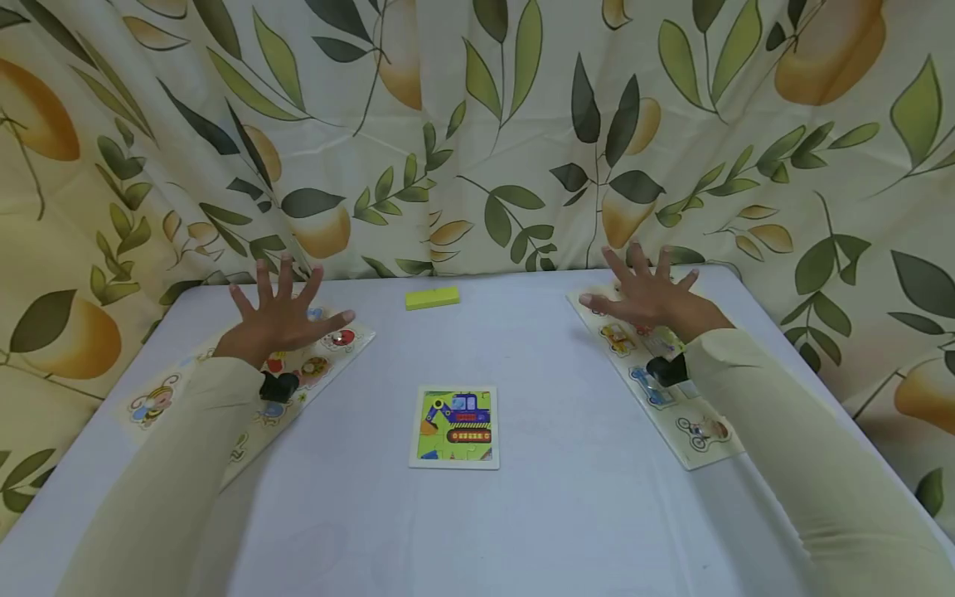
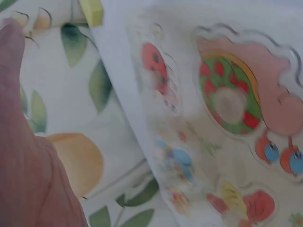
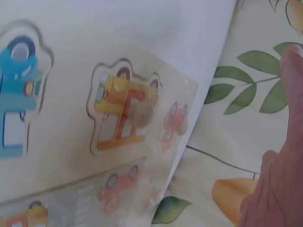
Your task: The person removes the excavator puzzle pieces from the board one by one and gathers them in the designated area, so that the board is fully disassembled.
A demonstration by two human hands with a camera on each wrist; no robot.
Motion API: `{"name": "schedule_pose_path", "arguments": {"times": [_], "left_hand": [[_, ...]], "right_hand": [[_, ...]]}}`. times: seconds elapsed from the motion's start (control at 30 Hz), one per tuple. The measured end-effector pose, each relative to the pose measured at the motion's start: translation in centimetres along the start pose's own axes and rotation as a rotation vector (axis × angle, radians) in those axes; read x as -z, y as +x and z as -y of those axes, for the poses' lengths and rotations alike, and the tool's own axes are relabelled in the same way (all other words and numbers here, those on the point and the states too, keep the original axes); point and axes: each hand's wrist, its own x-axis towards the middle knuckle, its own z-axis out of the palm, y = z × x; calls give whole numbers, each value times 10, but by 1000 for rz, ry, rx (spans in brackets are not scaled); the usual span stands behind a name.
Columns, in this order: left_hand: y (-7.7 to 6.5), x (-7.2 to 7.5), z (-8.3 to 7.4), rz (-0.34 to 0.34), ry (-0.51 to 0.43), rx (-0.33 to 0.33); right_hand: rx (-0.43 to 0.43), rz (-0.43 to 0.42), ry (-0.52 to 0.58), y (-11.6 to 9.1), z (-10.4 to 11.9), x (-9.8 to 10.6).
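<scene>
My left hand (image 1: 279, 319), fingers spread wide, hovers over the insect puzzle board (image 1: 351, 338) on the left of the table. Ladybird and snail pieces (image 2: 232, 99) with knobs show on that board in the left wrist view. Over the vehicle puzzle board (image 1: 690, 452) on the right, my right hand (image 1: 651, 297) is likewise spread and holds nothing. A yellow vehicle piece (image 3: 125, 111) with a knob shows in the right wrist view. Between the hands lies a small square jigsaw (image 1: 455, 427) with a digger picture in a white frame. Both hands partly hide the boards under them.
A yellow block (image 1: 433, 298) lies near the back edge of the white-covered table (image 1: 522, 531). Behind the table hangs a curtain (image 1: 492, 191) printed with leaves and fruit. Dark straps (image 1: 279, 386) circle the wrists.
</scene>
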Motion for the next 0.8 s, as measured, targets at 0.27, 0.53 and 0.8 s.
{"name": "schedule_pose_path", "arguments": {"times": [0.27,0.53,0.8], "left_hand": [[-15,-12,-15,38,23,-126],[-44,-26,-38,60,-29,-250],[-61,-42,-68,204,-14,-353]], "right_hand": [[78,-37,-27,3,10,-10],[212,-18,-3,3,23,-15],[383,7,54,0,37,-27]]}}
